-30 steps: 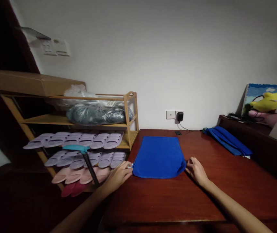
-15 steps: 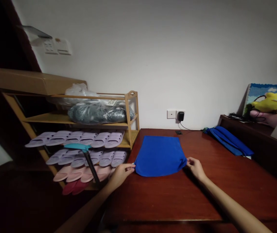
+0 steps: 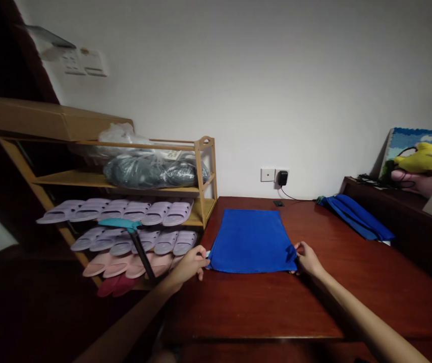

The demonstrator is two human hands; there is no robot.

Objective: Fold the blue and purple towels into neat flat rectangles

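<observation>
A blue cloth (image 3: 252, 239) lies spread on the reddish-brown wooden table (image 3: 261, 307), its near edge almost straight. My left hand (image 3: 191, 264) pinches the near left corner, where a small white tag shows. At the near right corner my right hand (image 3: 307, 259) has its fingers closed on the fabric, which is bunched and creased there. Some fingertips of both hands are hidden by the cloth.
More folded blue cloth (image 3: 356, 217) rests at the table's right back. A wooden rack (image 3: 206, 184) on the left holds lilac slippers (image 3: 155, 214) and a plastic-wrapped bundle (image 3: 155, 169). A black plug (image 3: 282, 177) sits in the wall. A teal-topped handle (image 3: 119, 225) stands before the rack.
Both hands have moved slightly apart, drawing the near edge of the cloth wider and straighter. The view has shifted a little.
</observation>
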